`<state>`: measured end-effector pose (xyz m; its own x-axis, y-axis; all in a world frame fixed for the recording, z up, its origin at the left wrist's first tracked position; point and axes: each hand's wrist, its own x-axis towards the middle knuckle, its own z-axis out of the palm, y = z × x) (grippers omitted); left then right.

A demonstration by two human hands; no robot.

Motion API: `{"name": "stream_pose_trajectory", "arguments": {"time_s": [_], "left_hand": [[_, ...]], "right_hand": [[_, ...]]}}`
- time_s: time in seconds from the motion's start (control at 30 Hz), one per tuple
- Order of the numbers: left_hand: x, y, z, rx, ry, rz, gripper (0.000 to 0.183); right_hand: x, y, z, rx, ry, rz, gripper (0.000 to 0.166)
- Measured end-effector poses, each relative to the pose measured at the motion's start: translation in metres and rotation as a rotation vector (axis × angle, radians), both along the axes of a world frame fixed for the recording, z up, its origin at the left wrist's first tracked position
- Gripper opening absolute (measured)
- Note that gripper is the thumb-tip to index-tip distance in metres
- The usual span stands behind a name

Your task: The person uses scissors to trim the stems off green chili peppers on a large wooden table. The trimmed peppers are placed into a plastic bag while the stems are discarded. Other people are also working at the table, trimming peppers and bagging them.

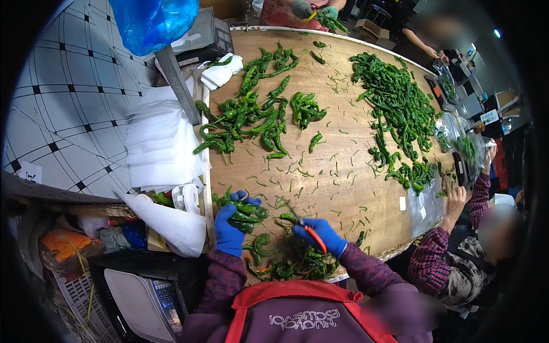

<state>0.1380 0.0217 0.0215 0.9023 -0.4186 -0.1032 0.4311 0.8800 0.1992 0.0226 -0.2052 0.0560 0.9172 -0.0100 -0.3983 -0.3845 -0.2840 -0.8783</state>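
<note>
Gloved in blue, my left hand (pixel 231 227) holds a bunch of green peppers (pixel 246 216) near the table's left edge. My right hand (pixel 321 236), in a matching glove, grips orange-handled scissors (pixel 315 238), whose narrow blades point up and left toward the bunch without touching it. Below the hands lies a heap of green peppers (pixel 300 266), partly hidden by my right forearm. Cut stems (pixel 317 184) are scattered over the wooden table (pixel 266 171). A looser group of peppers (pixel 248 111) sits farther up on the left, with a small cluster (pixel 305 108) beside it.
A large pepper pile (pixel 399 103) covers the table's right side. White foam sheets (pixel 161 141) and a scale (pixel 210 38) stand left, near a metal post (pixel 178 81) and blue bag (pixel 154 21). Clear bags (pixel 422 210) lie right, beside a co-worker's hands (pixel 456 201). Another co-worker's gloved hands (pixel 302 8) are across.
</note>
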Motion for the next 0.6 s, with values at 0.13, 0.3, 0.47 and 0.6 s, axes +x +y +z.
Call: {"name": "stream_pose_trajectory", "arguments": {"time_s": [0.13,0.3,0.47,0.6], "left_hand": [[0.001,0.017,0.009,0.273,0.100,0.067,0.059],[-0.001,0.028,0.010,0.432,0.164,0.076,0.062],[-0.006,0.043,-0.008,0.440,0.223,0.070,0.053],[0.000,0.045,-0.018,0.318,0.218,0.077,0.049]], "right_hand": [[0.072,-0.032,0.021,0.283,0.152,-0.015,0.029],[0.137,-0.030,-0.017,0.736,0.276,-0.111,0.036],[0.162,-0.043,-0.086,0.675,0.232,0.003,0.027],[0.160,-0.033,-0.093,-0.040,-0.654,0.220,0.028]]}}
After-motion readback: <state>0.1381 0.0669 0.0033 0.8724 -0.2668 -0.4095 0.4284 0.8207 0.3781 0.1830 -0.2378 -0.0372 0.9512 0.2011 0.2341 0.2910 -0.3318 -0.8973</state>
